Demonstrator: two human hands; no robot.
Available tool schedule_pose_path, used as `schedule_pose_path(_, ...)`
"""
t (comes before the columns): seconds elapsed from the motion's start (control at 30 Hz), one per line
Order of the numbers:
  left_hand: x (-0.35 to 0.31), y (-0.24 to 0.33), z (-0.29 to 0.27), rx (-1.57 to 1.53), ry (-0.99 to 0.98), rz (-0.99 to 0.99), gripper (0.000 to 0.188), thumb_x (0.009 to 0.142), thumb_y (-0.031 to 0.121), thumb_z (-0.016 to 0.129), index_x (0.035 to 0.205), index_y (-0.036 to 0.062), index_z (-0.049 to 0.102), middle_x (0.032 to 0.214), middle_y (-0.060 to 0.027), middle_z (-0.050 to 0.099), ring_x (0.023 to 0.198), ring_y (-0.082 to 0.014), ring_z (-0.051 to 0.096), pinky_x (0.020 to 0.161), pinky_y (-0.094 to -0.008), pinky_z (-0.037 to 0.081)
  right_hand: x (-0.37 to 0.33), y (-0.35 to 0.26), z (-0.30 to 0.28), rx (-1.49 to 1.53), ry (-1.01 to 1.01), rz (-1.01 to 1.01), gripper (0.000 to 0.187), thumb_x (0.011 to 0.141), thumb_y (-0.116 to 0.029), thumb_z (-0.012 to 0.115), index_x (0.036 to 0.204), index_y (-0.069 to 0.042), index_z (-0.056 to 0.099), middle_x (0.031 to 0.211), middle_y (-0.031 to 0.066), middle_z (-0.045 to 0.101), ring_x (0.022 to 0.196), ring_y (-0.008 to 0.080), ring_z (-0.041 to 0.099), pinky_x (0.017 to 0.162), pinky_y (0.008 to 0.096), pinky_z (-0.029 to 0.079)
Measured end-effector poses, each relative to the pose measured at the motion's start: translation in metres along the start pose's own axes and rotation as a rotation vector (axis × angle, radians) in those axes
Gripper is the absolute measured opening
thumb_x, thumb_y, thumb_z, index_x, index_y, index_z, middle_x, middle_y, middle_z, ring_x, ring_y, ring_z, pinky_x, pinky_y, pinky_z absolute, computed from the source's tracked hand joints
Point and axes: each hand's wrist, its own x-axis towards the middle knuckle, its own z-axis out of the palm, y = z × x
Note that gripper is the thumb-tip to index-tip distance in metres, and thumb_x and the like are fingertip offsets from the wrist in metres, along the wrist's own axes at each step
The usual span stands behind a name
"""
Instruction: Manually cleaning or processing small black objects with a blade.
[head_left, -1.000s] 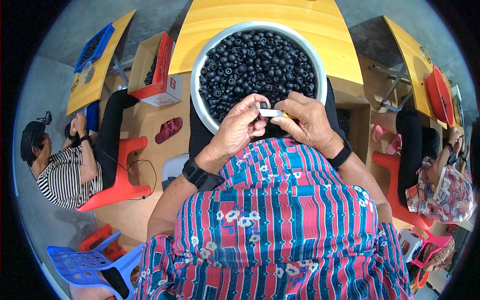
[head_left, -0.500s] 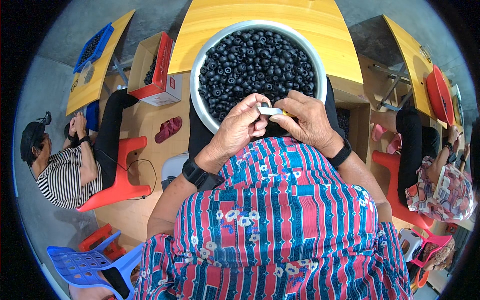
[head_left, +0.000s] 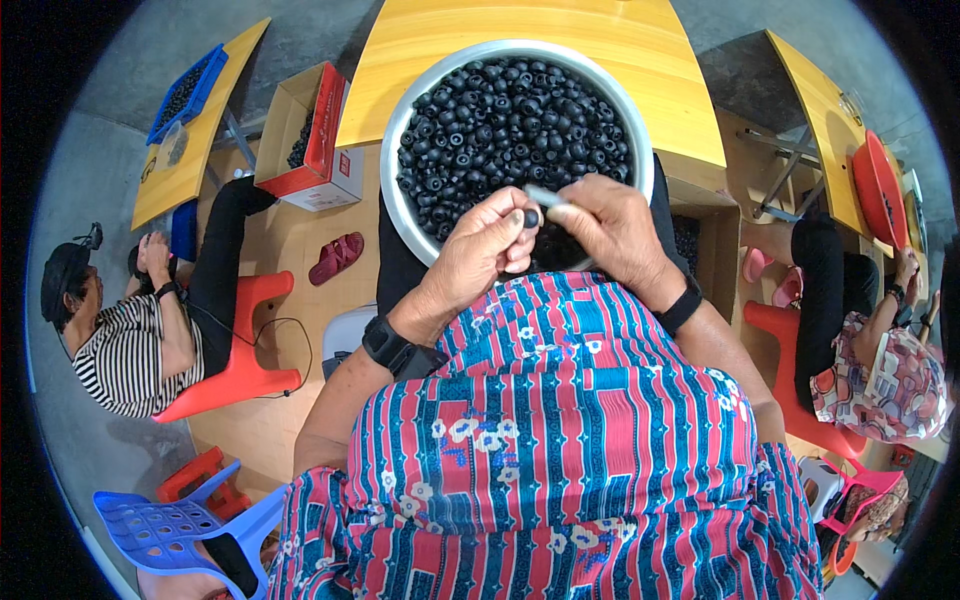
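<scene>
A large metal basin rests in front of me, partly over the table's edge, heaped with small round black pieces, many with a ring-shaped opening. Over its near edge, my left hand pinches one black piece between thumb and fingers. My right hand is closed round a small knife; its pale blade, slightly blurred, lies just above that piece. The knife's handle is hidden in my fingers. I cannot tell whether blade and piece touch.
The yellow table lies beyond the basin. At left stands a red-and-white carton holding black pieces; a brown carton is at right. People sit on red stools at both sides, near a blue tray and a red basin.
The knife blade has tipped and moved up off the front of the black piece, which now shows more fully. My right hand has turned slightly; my left hand keeps its pinch.
</scene>
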Motion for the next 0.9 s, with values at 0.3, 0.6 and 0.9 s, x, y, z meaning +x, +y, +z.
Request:
schedule_pose_path(0.3,-0.001,0.005,0.005,-0.033,0.075,0.013,0.021,0.102,0.026,0.048,0.108,0.0059,0.049,0.084,0.0009,0.043,0.069,-0.0064,0.037,0.06,-0.0206,0.033,-0.001,0.003,0.001,0.221,0.08,0.063,0.022,0.085,-0.017,0.067,0.099,0.0,0.069,0.084,0.0153,0.065,0.078,0.0288,0.063,0.072,0.0344,0.049)
schedule_pose_path(0.6,0.001,0.0,-0.002,-0.126,0.054,0.025,0.017,0.101,0.018,0.044,0.114,0.0068,0.048,0.088,-0.0006,0.047,0.07,-0.0068,0.039,0.06,-0.0217,0.034,0.0,-0.012,0.002,0.111,-0.034,-0.064,0.042,0.078,-0.012,0.07,0.12,-0.019,0.066,0.076,0.0099,0.059,0.07,0.0279,0.06,0.065,0.0359,0.049)
schedule_pose_path(0.9,0.001,-0.003,-0.004,-0.275,0.121,-0.035,0.017,0.1,0.015,0.044,0.114,0.0058,0.05,0.092,-0.0012,0.052,0.069,-0.0067,0.043,0.06,-0.0228,0.036,-0.004,-0.013,0.0,-0.046,-0.061,-0.166,0.051,0.073,-0.009,0.07,0.122,-0.021,0.065,0.068,0.0069,0.051,0.061,0.0239,0.057,0.056,0.0352,0.048)
